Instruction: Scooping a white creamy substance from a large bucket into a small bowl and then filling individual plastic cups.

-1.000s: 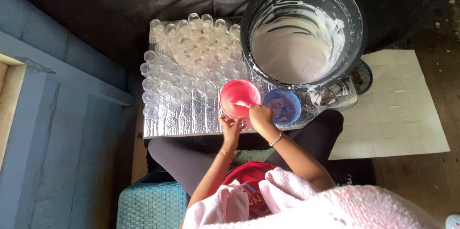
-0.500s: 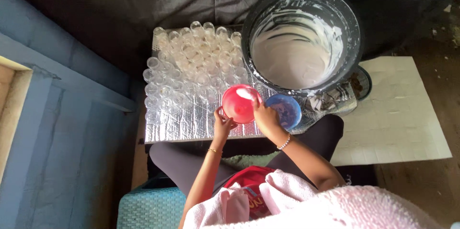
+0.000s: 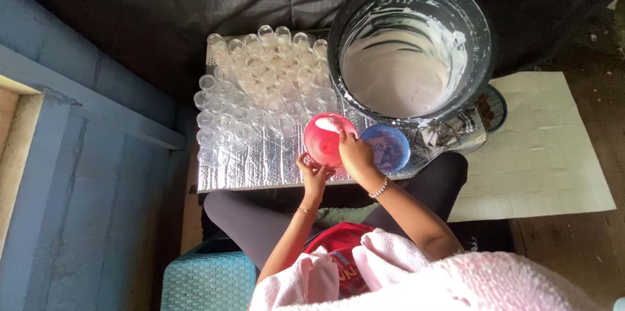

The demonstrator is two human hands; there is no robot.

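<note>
A pink bowl [image 3: 320, 142] with white paste in it is tilted over a silver foil-covered board [image 3: 260, 161]. My left hand [image 3: 314, 171] grips the bowl's near rim. My right hand [image 3: 355, 151] is closed on a small utensil and reaches into the bowl; the utensil is mostly hidden by my fingers. A blue bowl [image 3: 390, 148] sits just right of the pink one, beside my right hand. Several small clear cups [image 3: 260, 83] stand packed together on the far left part of the board.
A large black bucket [image 3: 482, 31] holding white paste stands at the back right, with a crumpled rag [image 3: 443, 134] at its foot. A pale tiled mat [image 3: 540, 148] lies to the right. A blue wall [image 3: 84, 155] runs along the left, and a teal woven stool [image 3: 208, 282] sits below.
The pink bowl has tipped up toward me and shifted slightly. My right hand moved from the bowl's near edge further into it, scraping. My left hand kept its hold on the rim.
</note>
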